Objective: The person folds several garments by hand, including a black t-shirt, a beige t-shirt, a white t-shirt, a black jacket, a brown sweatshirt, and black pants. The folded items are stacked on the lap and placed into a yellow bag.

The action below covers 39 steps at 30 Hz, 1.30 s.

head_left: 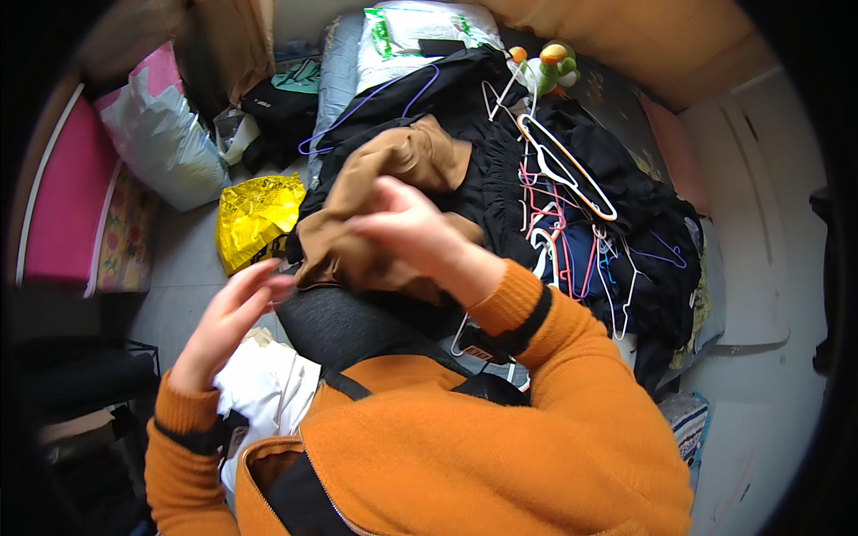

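Note:
A brown garment [375,161] lies bunched across my lap and over the black clothes in front of me. My right hand [422,231] hovers over it, blurred, with thumb and fingers parted and no cloth visibly pinched between them. My left hand [244,301] is raised left of the garment's lower edge. Its fingers are slightly spread and hold nothing. Below the garment, my dark-clad leg [335,328] shows. White folded clothes [268,382] lie beside me, to the right of my left forearm.
Plastic hangers [566,167] in several colours lie tangled on black clothes [603,154] at right. A purple hanger [375,100] lies beyond the garment. A yellow plastic bag [258,218] and a full white bag [161,137] stand at left. A plush toy [553,70] sits at the back.

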Available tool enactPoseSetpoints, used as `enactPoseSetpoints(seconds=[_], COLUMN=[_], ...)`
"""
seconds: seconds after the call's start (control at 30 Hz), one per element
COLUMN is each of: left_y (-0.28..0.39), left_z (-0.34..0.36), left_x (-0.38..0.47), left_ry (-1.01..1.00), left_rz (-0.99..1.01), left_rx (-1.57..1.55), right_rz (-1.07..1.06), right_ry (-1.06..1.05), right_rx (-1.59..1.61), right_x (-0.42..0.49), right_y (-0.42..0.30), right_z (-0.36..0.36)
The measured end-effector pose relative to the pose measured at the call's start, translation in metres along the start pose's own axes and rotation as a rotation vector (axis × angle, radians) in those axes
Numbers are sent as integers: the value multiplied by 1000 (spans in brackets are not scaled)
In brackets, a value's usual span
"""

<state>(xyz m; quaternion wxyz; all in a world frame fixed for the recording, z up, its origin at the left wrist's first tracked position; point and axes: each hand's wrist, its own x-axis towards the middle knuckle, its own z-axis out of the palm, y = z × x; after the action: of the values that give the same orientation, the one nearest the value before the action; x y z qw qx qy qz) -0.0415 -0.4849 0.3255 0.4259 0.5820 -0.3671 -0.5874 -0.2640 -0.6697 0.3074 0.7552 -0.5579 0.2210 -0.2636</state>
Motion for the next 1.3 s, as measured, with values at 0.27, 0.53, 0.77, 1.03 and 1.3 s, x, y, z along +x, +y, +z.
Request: enactPoseSetpoints(seconds=[0.27,0.53,0.77,1.03,1.3], left_y=[-23,1,67,116,120], left_z=[5,-27,-70,-196,-209], left_x=[26,2,-51,-101,-148], left_ry=[423,350,429,988,1211], left_rz=[115,189,439,701,780], left_rx=[-537,-493,-249,269,572], right_rz=[-127,12,35,-876,-836], right_ry=[-524,45,117,512,635], right_rx=[-354,-1356,-1085,-272,-231], right_x=[-2,41,86,141,79], right_y=[27,116,151,-122,-213], right_z=[44,-97,-124,-136,-86])
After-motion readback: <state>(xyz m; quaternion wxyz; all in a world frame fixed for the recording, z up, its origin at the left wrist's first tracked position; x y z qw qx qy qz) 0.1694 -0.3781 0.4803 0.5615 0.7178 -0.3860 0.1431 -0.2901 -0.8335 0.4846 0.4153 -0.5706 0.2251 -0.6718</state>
